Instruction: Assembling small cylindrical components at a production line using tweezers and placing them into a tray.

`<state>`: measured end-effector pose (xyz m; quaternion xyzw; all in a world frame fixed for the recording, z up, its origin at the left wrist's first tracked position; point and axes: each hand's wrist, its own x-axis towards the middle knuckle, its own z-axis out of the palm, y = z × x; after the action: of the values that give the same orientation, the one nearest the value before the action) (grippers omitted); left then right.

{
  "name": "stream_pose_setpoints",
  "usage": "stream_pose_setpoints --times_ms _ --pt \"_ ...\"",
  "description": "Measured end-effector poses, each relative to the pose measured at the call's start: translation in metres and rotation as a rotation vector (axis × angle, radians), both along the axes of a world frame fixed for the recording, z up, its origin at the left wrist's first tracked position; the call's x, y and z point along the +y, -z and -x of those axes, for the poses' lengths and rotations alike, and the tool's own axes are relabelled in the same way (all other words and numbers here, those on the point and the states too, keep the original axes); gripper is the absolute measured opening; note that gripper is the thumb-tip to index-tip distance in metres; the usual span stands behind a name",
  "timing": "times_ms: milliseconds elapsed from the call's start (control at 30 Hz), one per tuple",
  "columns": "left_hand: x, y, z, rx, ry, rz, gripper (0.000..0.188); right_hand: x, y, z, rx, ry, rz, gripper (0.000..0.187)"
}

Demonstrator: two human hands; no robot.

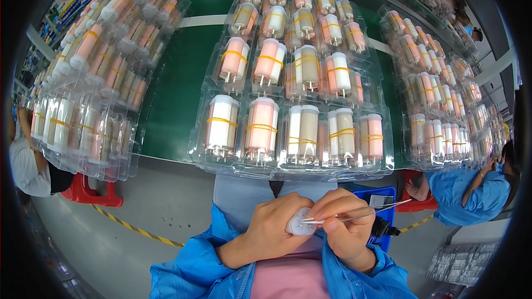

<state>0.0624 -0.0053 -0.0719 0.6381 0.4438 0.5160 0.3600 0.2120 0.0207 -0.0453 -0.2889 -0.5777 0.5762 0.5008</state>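
In front of my body, my left hand point(269, 226) is closed around a small cylinder point(297, 227) whose whitish round end faces up and to the right. Most of the cylinder's body is hidden by my fingers. My right hand point(350, 224) pinches slim metal tweezers point(363, 211). Their tips touch or hover just over the round end; I cannot tell which. The long thin shanks stick out to the right past my fingers. Beyond my hands, a stack of clear plastic trays point(271, 173) bears paired white, pink and grey cylinders point(219, 127) bound with yellow bands.
More loaded trays rise at left point(111, 138) and right point(438, 152) on a green bench point(177, 94). Below the bench edge are a blue bin point(360, 193) and a red stool point(94, 191). Co-workers sit at both sides, one in a blue smock point(457, 196).
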Motion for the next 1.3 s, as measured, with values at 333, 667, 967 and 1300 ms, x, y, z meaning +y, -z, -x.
stream_pose_setpoints --times_ms 333,667,967,1300 --pt "-0.0005 0.0006 -0.0005 -0.006 -0.010 -0.002 0.026 0.0018 -0.0032 -0.0020 -0.106 -0.009 -0.124 0.010" --pt "-0.0003 0.0014 0.0004 0.003 -0.002 -0.008 0.027 0.0018 -0.0019 -0.0029 -0.086 -0.023 -0.107 0.011" --pt "-0.0011 0.0002 0.0005 0.007 -0.002 0.009 0.027 0.0026 -0.0001 -0.0028 -0.083 -0.022 -0.120 0.010" --pt "-0.0004 0.0010 0.0019 0.026 -0.004 -0.011 0.029 0.0051 -0.0012 -0.0017 -0.085 -0.027 -0.172 0.007"
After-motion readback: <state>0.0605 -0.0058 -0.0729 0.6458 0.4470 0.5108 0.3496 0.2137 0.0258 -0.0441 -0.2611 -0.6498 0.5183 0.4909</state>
